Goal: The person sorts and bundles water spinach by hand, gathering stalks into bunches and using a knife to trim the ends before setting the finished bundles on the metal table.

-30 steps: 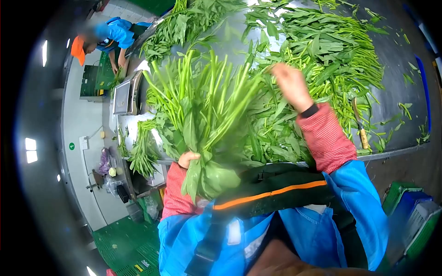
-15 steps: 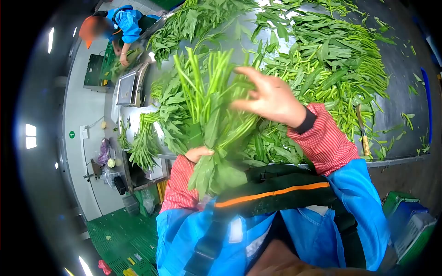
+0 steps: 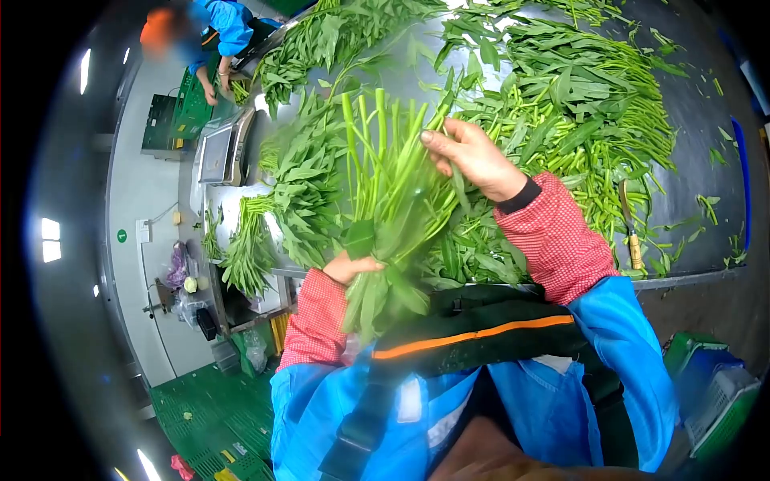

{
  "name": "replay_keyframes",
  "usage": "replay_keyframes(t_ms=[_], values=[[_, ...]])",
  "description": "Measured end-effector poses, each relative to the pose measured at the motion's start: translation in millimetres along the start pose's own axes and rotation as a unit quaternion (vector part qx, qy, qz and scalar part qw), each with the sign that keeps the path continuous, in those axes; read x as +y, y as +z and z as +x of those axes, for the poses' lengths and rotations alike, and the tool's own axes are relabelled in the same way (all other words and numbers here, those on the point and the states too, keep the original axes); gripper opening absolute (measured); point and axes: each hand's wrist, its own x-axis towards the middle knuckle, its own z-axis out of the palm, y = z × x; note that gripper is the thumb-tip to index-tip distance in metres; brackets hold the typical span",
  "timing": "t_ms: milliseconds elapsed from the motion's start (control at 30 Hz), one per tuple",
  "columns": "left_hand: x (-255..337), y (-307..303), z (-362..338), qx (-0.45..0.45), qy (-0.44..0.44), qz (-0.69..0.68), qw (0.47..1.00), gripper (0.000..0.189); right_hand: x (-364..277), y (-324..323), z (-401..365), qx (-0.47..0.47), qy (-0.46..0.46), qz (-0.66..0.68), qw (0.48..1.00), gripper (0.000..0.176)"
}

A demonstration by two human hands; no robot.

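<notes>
My left hand [image 3: 351, 267] is closed around the leafy lower part of a bunch of water spinach [image 3: 383, 180]. The bunch stands upright in front of my body, cut stems fanned toward the top and leaves hanging below my thumb. At its upper right edge, my right hand [image 3: 478, 160] pinches a stalk between thumb and fingers, and a narrow leaf dangles beneath them. A large heap of water spinach [image 3: 573, 104] covers the table to the right of the bunch.
A knife [image 3: 632, 232] with a wooden handle lies near the table's front edge. On the left are a scale [image 3: 218, 152] and smaller tied-looking bunches [image 3: 250, 240]. A co-worker [image 3: 224, 28] in blue bends over a green crate [image 3: 192, 108]. Green crates [image 3: 212, 409] cover the floor at lower left.
My right hand's spread fingers have closed on a stalk at the bunch's edge. The bunch has shifted slightly right in my left hand. The co-worker's hands have moved over the crate.
</notes>
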Motion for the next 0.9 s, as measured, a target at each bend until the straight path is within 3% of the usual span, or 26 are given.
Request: replay_keyframes(t_ms=[133,200,267,300,400,433,467,533,600,633,667,700,767,833,867,900], values=[[-1,-2,-1,-0.005,0.025,-0.044,0.999,0.062,-9,-17,-8,-0.006,-0.033,-0.075,0.997,0.027],[-15,-6,-1,-0.010,0.000,-0.103,0.995,0.048,-6,-27,-9,-0.014,-0.058,-0.076,0.995,0.028],[-29,-17,2,-0.027,-0.063,-0.181,0.981,0.041,-12,-39,-13,-0.043,-0.111,0.065,0.991,0.030],[-29,-22,4,-0.040,-0.108,-0.172,0.978,0.037,-17,-45,-16,-0.051,-0.053,0.157,0.985,0.031],[-24,-26,0,-0.051,-0.154,-0.213,0.963,0.053,-4,-52,-17,-0.110,-0.039,0.329,0.937,0.032],[-12,-18,-4,-0.057,-0.145,-0.205,0.966,0.049,-7,-49,-21,-0.093,-0.066,0.335,0.935,0.032],[0,-11,-8,-0.062,-0.136,-0.196,0.969,0.045,-5,-62,-21,-0.065,-0.104,0.416,0.901,0.032],[-26,-22,-7,-0.125,-0.083,-0.231,0.961,0.039,-27,-95,-26,-0.005,-0.162,0.515,0.842,0.035],[-20,-15,-15,-0.123,-0.039,-0.239,0.962,0.042,-38,-108,-29,0.089,-0.222,0.351,0.905,0.032],[-25,-16,-15,-0.121,-0.020,-0.241,0.963,0.042,-43,-89,-33,0.150,-0.197,0.235,0.940,0.025],[-28,-16,-14,-0.119,-0.002,-0.244,0.962,0.042,-35,-81,-34,0.115,-0.135,0.147,0.973,0.022],[-29,-19,-14,-0.104,-0.056,-0.235,0.965,0.041,-37,-53,-36,0.176,-0.043,0.114,0.977,0.019],[-34,-24,-8,-0.059,-0.101,-0.151,0.982,0.039,-8,-33,-24,0.024,-0.036,0.057,0.997,0.031],[-20,-13,-5,-0.001,-0.083,-0.016,0.996,0.043,5,-8,-16,0.050,-0.012,0.012,0.999,0.035],[-12,-4,-5,-0.005,-0.033,-0.009,0.999,0.044,6,2,-13,0.057,0.010,0.015,0.998,0.027],[4,9,-8,-0.008,0.018,-0.002,1.000,0.045,5,0,-11,0.003,0.026,0.027,0.999,0.021]])
